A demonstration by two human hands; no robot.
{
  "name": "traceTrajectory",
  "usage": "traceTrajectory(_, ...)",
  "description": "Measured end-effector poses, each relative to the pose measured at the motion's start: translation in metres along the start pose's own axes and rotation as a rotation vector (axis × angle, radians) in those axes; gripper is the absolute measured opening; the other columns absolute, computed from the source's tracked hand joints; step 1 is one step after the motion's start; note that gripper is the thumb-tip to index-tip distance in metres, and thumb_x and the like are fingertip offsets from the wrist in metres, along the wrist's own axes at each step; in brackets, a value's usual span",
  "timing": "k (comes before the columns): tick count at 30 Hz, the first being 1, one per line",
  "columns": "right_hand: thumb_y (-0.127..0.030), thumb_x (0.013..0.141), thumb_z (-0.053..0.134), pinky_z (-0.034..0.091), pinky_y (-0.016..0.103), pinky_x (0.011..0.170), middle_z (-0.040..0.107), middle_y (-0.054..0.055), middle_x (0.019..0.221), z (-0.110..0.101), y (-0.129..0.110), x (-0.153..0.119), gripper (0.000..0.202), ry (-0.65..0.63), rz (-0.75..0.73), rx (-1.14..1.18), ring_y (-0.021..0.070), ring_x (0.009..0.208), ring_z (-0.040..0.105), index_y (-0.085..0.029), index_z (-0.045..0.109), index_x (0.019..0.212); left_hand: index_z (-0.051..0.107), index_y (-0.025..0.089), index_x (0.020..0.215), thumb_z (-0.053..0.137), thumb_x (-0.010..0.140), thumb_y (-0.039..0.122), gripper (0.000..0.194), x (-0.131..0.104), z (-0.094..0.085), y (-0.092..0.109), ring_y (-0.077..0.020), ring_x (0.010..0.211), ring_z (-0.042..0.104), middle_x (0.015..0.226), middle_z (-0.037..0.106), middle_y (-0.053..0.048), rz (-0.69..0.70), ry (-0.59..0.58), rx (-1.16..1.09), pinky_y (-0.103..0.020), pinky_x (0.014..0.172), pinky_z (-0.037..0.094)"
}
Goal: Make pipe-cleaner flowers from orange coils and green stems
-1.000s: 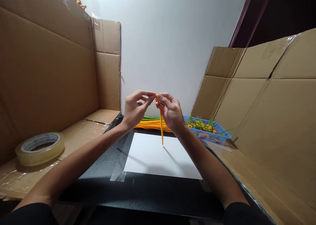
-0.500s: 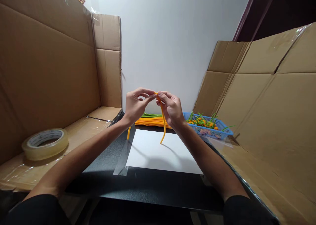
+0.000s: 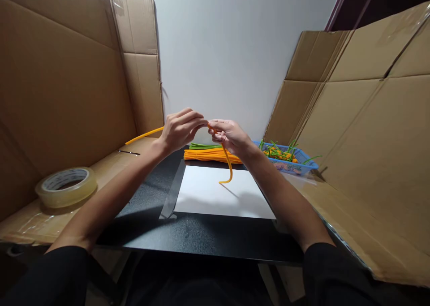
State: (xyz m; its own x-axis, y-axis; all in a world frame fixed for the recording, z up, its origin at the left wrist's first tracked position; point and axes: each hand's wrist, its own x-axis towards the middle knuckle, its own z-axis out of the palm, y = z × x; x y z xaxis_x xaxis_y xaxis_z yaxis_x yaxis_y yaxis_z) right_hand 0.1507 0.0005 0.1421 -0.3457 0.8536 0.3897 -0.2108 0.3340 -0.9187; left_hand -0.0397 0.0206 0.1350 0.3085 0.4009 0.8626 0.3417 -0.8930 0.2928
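An orange fuzzy stem is pinched between my two hands, above a white sheet. My left hand closes on it, and one length sticks out to the left behind that hand. Close beside it, my right hand grips the same stem with thumb and fingers; the other length hangs down and curls near the sheet. The fingers hide the part of the stem where the hands meet. Behind the sheet lie a bundle of orange stems and some green stems.
A blue basket with green and orange pieces stands at the right back. On the left, a roll of clear tape rests on cardboard. Cardboard walls rise on both sides of the black table.
My left hand has turned over, palm more downward, and its length of stem has swung up to the left. The hanging end now bends leftward at its tip. The view has tilted slightly.
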Motion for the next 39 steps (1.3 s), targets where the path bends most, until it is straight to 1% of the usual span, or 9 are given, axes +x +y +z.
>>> traceTrajectory(6,-0.031,0.083,0.074,0.041,0.027,0.057,0.068,0.002,0.073,-0.002,0.013,0.002,0.013,0.239,-0.334,-0.493,0.0106,0.057,0.053,-0.019,0.070,0.083,0.076,0.021,0.079,0.075,0.082,0.029,0.009,0.003,0.018,-0.006,-0.0126,0.066,0.055,0.079,0.070,-0.003,-0.055,0.144,0.028,-0.027,0.071,0.045)
traceTrajectory(10,-0.023,0.085,0.073,0.045,0.031,0.069,0.071,0.004,0.079,-0.008,0.013,0.000,0.007,0.266,-0.553,-0.910,0.0137,0.068,0.057,-0.017,0.074,0.081,0.076,0.016,0.080,0.074,0.084,0.041,0.025,0.004,0.024,-0.013,-0.0100,0.058,0.054,0.075,0.074,-0.004,-0.063,0.114,0.032,-0.024,0.059,0.043)
traceTrajectory(13,-0.019,0.087,0.069,0.045,0.032,0.072,0.072,0.006,0.081,-0.011,0.009,0.000,0.010,0.252,-0.565,-1.009,0.0151,0.071,0.058,-0.015,0.074,0.079,0.077,0.016,0.082,0.072,0.086,0.044,0.029,0.004,0.027,-0.016,-0.0097,0.059,0.057,0.075,0.075,-0.005,-0.056,0.086,0.000,-0.023,0.057,0.045)
traceTrajectory(19,-0.025,0.083,0.072,0.041,0.031,0.068,0.067,0.003,0.071,-0.017,0.000,-0.002,0.014,0.152,-0.295,-0.808,0.0145,0.069,0.055,-0.014,0.072,0.075,0.076,0.017,0.082,0.067,0.093,0.028,0.018,-0.003,0.032,-0.013,-0.0093,0.062,0.061,0.076,0.075,-0.003,0.211,0.163,0.117,-0.023,0.060,0.046)
traceTrajectory(24,-0.041,0.074,0.082,0.025,0.026,0.052,0.045,-0.004,0.058,-0.031,0.005,-0.027,0.033,-0.092,0.149,-0.442,0.0074,0.054,0.032,-0.014,0.064,0.066,0.072,0.020,0.095,0.050,0.102,0.019,0.023,-0.022,0.033,-0.014,-0.0113,0.069,0.064,0.087,0.076,-0.003,0.707,-0.004,0.443,-0.027,0.061,0.045)
traceTrajectory(27,-0.039,0.072,0.082,0.017,0.025,0.048,0.039,-0.006,0.060,-0.040,0.011,-0.044,0.036,-0.226,0.369,-0.232,0.0052,0.052,0.021,-0.016,0.056,0.064,0.068,0.021,0.095,0.049,0.103,0.021,0.020,-0.029,0.037,-0.013,-0.0109,0.066,0.062,0.090,0.075,-0.002,0.836,-0.122,0.504,-0.028,0.058,0.042)
traceTrajectory(31,-0.044,0.075,0.078,0.022,0.025,0.049,0.045,-0.004,0.063,-0.044,0.017,-0.053,0.032,-0.127,0.277,-0.313,0.0064,0.051,0.026,-0.016,0.062,0.075,0.068,0.020,0.095,0.046,0.101,0.017,0.024,-0.032,0.047,-0.011,-0.0119,0.069,0.063,0.090,0.075,-0.003,0.681,-0.156,0.516,-0.028,0.058,0.041)
traceTrajectory(36,-0.029,0.085,0.069,0.039,0.031,0.067,0.064,0.005,0.081,-0.042,0.019,-0.048,0.014,0.052,-0.362,-1.091,0.0156,0.070,0.051,-0.016,0.071,0.086,0.072,0.016,0.086,0.058,0.093,0.019,0.015,-0.027,0.056,-0.003,-0.0115,0.061,0.059,0.078,0.072,-0.003,0.136,-0.138,0.308,-0.026,0.059,0.040)
traceTrajectory(39,-0.026,0.094,0.058,0.038,0.031,0.066,0.066,0.008,0.083,-0.042,0.022,-0.047,0.020,0.039,-0.536,-1.340,0.0156,0.067,0.051,-0.016,0.073,0.086,0.074,0.015,0.082,0.065,0.087,0.021,0.012,-0.022,0.051,0.003,-0.0094,0.054,0.054,0.068,0.069,-0.001,-0.081,-0.219,0.143,-0.024,0.056,0.039)
